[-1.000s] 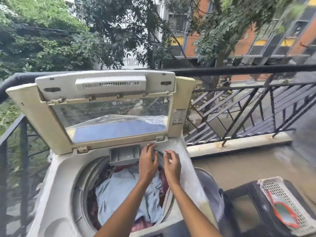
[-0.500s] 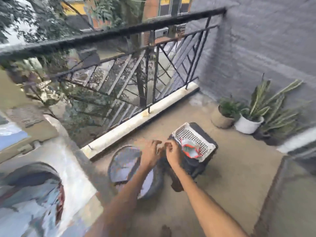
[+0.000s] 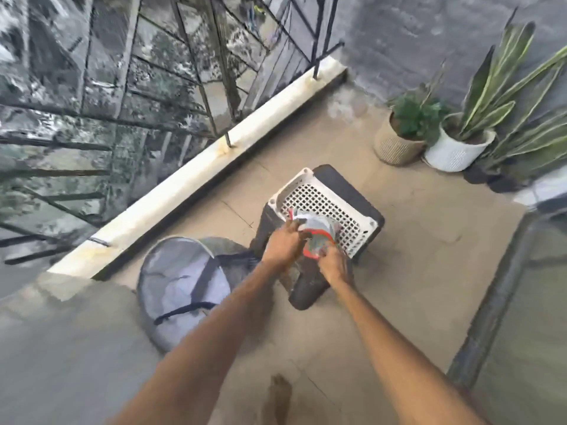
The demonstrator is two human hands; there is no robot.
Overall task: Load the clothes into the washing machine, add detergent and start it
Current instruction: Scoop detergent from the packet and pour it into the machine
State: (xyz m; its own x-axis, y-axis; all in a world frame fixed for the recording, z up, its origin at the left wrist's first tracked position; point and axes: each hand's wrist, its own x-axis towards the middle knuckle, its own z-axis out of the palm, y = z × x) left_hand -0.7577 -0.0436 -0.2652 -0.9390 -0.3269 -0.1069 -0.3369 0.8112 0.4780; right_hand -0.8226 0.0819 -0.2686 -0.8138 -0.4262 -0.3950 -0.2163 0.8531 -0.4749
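Observation:
A red and white detergent pouch [image 3: 319,234] lies at the near end of a white perforated basket [image 3: 325,200], which sits on a dark stool [image 3: 349,188]. My left hand [image 3: 283,243] grips the pouch's left side. My right hand [image 3: 333,265] holds its lower edge with curled fingers. The washing machine is out of view; only a blurred pale surface shows at the lower left.
An empty grey laundry hamper [image 3: 184,286] with dark straps stands on the floor left of the stool. A black railing [image 3: 184,72] on a low cream kerb [image 3: 196,167] runs along the balcony edge. Potted plants [image 3: 435,130] stand against the grey wall at the right.
My view swung right from the washing machine's open tub to the balcony floor. Both hands left the machine, reached the basket on the stool and took hold of the pouch.

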